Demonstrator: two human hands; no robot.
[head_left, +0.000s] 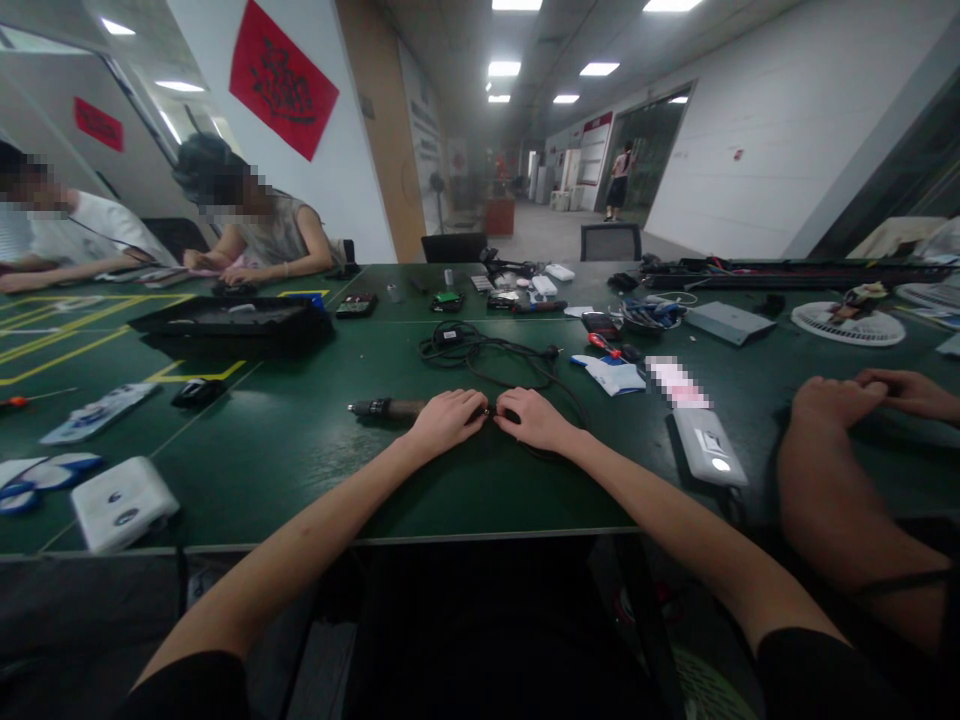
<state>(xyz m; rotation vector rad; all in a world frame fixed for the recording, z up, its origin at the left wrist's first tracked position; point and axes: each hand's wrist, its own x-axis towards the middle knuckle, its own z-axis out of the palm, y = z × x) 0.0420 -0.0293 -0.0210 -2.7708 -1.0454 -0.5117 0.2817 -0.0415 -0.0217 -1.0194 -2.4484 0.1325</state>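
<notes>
A dark electric screwdriver (pixel 390 410) lies across the green table (pixel 300 500), its tip pointing left. My left hand (pixel 448 420) is closed around its rear end. Close beside it, my right hand (pixel 534 420) pinches the end of a black cable, mostly hidden by the fingers. The two hands nearly meet, with a small bright metal spot between them at the screwdriver's tail. Behind them lies the loosely coiled black cable (pixel 510 362) with its power adapter (pixel 448 336).
A black tray (pixel 232 325) and a white box (pixel 124 503) are at left. On the right are a white power strip (pixel 705 445), blue-and-white packets (pixel 611 374) and a red-handled tool (pixel 604 345). Another person's hands (pixel 840 400) rest at far right; two people sit at the back left.
</notes>
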